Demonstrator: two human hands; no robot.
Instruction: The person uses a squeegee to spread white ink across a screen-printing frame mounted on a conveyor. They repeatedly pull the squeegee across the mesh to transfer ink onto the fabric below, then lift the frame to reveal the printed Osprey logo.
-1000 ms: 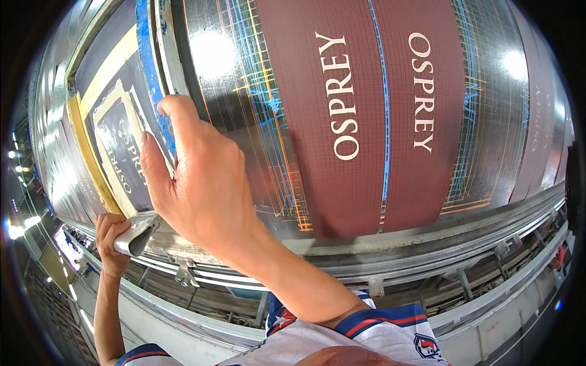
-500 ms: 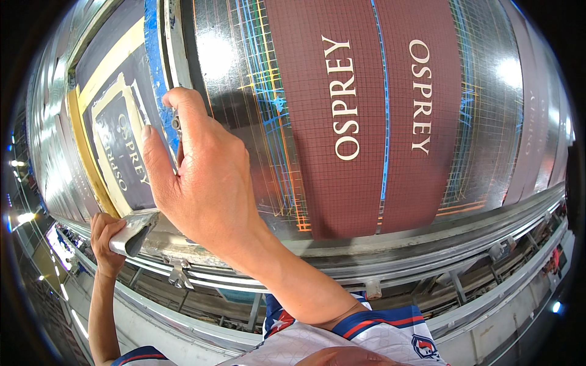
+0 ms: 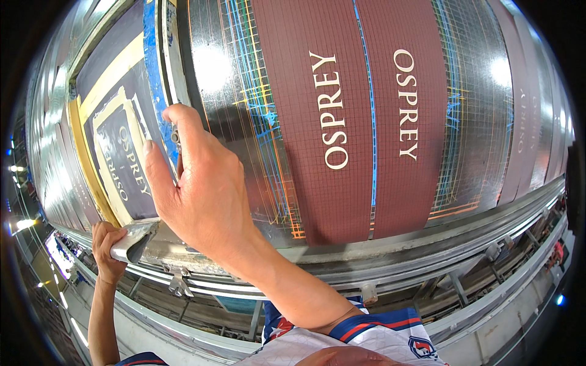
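Note:
My right hand (image 3: pixel 204 183) is closed over the right rim of a screen-printing frame (image 3: pixel 173 67), its thumb stretched across the mesh side and its fingertips by a small bolt. Lower left, my left hand (image 3: pixel 108 249) wraps round a bent, hollow silver metal piece (image 3: pixel 130 243) at the frame's near edge. Blue tape (image 3: pixel 151 55) runs down the inside of the right rim. Inside the frame lies a dark mesh (image 3: pixel 110 55) with lettered stencil areas bordered by pale yellow tape. To the right, two maroon gridded fabric panels (image 3: pixel 305 201) with white lettering lie flat on a dark, glossy table.
Blue, orange and green tape lines (image 3: pixel 268 116) cross the table beside the panels. More printed panels (image 3: pixel 525 122) lie further right. A metal rail (image 3: pixel 342 265) with brackets runs along the near edge. A yellow strip (image 3: pixel 88 161) borders the mesh's left side.
The maroon panels have shifted left and slightly down in view, and the gap between them and the frame looks a little narrower. Both hands keep their holds.

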